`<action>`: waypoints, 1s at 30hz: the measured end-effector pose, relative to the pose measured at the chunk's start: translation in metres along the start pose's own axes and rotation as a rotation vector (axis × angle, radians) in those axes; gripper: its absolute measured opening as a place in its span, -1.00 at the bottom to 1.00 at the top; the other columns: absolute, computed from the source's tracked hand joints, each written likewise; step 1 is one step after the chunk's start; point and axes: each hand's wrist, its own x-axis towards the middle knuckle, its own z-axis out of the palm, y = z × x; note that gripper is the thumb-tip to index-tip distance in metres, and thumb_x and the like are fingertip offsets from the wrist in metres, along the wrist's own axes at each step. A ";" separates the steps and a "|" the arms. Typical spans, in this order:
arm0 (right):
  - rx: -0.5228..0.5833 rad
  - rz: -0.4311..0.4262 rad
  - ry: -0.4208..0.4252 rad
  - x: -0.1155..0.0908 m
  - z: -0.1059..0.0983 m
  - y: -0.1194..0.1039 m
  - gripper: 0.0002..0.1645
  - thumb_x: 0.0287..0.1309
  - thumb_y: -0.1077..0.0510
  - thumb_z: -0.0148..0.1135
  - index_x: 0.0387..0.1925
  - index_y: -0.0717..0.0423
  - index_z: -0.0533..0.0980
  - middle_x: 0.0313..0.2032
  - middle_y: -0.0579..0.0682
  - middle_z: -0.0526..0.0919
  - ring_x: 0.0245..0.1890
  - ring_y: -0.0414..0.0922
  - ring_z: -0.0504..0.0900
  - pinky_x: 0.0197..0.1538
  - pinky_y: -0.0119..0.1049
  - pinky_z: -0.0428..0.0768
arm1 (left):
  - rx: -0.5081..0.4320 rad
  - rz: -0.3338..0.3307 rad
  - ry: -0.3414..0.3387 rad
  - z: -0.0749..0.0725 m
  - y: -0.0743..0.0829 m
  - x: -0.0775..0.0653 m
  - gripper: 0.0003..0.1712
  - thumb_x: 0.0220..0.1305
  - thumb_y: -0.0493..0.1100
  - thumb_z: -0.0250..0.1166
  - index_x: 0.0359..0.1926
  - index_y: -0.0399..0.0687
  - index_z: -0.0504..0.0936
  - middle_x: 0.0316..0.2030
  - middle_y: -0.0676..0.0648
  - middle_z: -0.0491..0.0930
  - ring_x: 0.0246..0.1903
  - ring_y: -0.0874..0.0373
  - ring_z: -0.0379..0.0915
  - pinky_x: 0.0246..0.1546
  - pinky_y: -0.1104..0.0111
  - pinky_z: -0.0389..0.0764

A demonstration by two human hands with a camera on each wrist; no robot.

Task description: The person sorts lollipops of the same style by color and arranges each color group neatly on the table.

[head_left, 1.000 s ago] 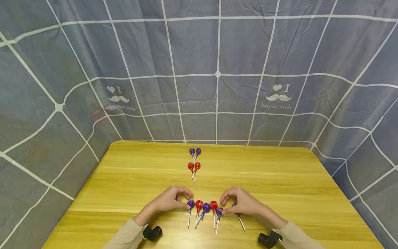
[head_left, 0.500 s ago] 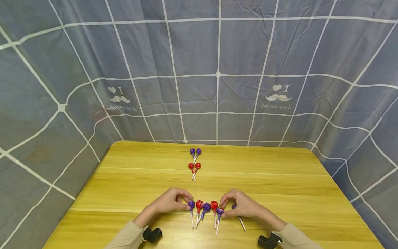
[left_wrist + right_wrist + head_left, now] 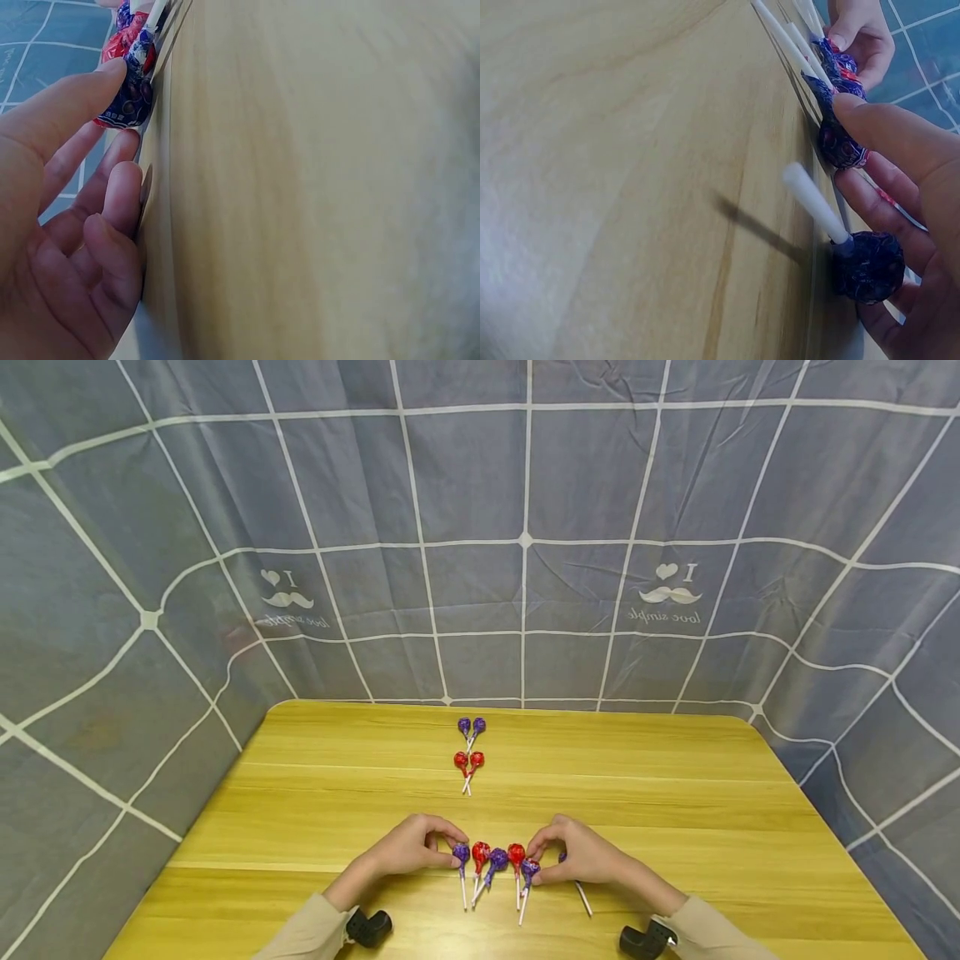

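Note:
My left hand (image 3: 412,843) pinches the purple-wrapped head of a lollipop (image 3: 461,853) at the left end of a short row. In the left wrist view, the thumb presses on that purple lollipop (image 3: 129,103). To its right lie a red lollipop (image 3: 481,852), a purple one and another red lollipop (image 3: 516,854), heads away from me. At the row's right end, my right hand (image 3: 583,850) holds a purple lollipop (image 3: 530,867) between thumb and fingers. One more purple lollipop (image 3: 868,268) lies under the right palm, its white stick poking out toward me.
Farther back on the wooden table (image 3: 637,777), two red lollipops (image 3: 468,761) lie with crossed sticks. Behind them is a crossed pair of purple lollipops (image 3: 472,725). A grey gridded curtain (image 3: 480,585) hangs around the back and sides.
The left lollipop's stick end has swung slightly right, and its head shifted a little toward the row. The right hand has barely moved; the other lollipops stay put.

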 end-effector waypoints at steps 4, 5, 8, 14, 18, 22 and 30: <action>-0.004 -0.001 0.001 0.001 0.001 0.000 -0.71 -0.09 -0.12 0.49 -0.26 -0.23 0.64 -0.33 -0.31 0.58 -0.30 -0.29 0.40 -0.23 -0.42 0.37 | 0.026 0.001 0.005 0.001 -0.001 0.000 -0.68 0.12 -0.12 0.41 -0.07 -0.06 0.69 -0.18 -0.05 0.70 -0.63 0.41 0.29 -0.56 0.53 0.38; -0.006 -0.003 0.002 0.001 0.001 0.000 -0.71 -0.08 -0.12 0.49 -0.26 -0.23 0.64 -0.33 -0.31 0.58 -0.30 -0.29 0.40 -0.23 -0.42 0.37 | 0.034 0.000 0.008 0.001 -0.001 0.000 -0.69 0.12 -0.12 0.42 -0.08 -0.05 0.69 -0.19 -0.03 0.70 -0.64 0.41 0.29 -0.56 0.53 0.38; -0.001 -0.005 0.002 0.000 0.001 0.001 -0.71 -0.07 -0.12 0.48 -0.26 -0.23 0.64 -0.33 -0.30 0.58 -0.30 -0.29 0.41 -0.23 -0.43 0.38 | 0.047 -0.003 0.015 0.002 -0.001 0.000 -0.70 0.12 -0.11 0.42 -0.09 -0.03 0.69 -0.21 0.00 0.70 -0.64 0.42 0.28 -0.56 0.53 0.38; 0.016 0.008 0.000 0.000 0.001 0.000 -0.72 -0.06 -0.12 0.47 -0.26 -0.23 0.65 -0.32 -0.25 0.55 -0.30 -0.27 0.42 -0.25 -0.43 0.39 | 0.048 0.007 0.030 0.003 -0.001 0.000 -0.70 0.09 -0.12 0.44 -0.12 -0.05 0.69 -0.26 0.01 0.70 -0.64 0.41 0.31 -0.57 0.52 0.40; 0.018 0.015 0.001 -0.001 0.000 0.000 -0.74 -0.04 -0.12 0.46 -0.26 -0.23 0.65 -0.31 -0.24 0.55 -0.28 -0.26 0.43 -0.24 -0.42 0.39 | 0.044 0.010 0.035 0.003 0.000 0.000 -0.71 0.08 -0.14 0.44 -0.13 -0.06 0.70 -0.27 0.00 0.70 -0.63 0.39 0.32 -0.57 0.52 0.40; 0.020 0.022 0.004 -0.001 0.000 0.000 -0.75 -0.02 -0.12 0.45 -0.25 -0.25 0.65 -0.30 -0.26 0.58 -0.26 -0.25 0.45 -0.22 -0.41 0.39 | 0.036 0.018 0.037 0.002 0.001 -0.001 -0.71 0.09 -0.14 0.44 -0.13 -0.08 0.69 -0.27 -0.02 0.70 -0.62 0.39 0.32 -0.57 0.52 0.40; 0.072 0.035 -0.002 -0.002 -0.006 -0.002 -0.75 0.04 -0.07 0.41 -0.21 -0.17 0.64 -0.21 -0.18 0.59 -0.19 -0.26 0.51 -0.18 -0.40 0.52 | 0.048 -0.008 0.045 -0.002 0.003 -0.001 -0.70 0.09 -0.15 0.43 -0.12 -0.09 0.69 -0.28 -0.01 0.69 -0.59 0.37 0.36 -0.53 0.52 0.43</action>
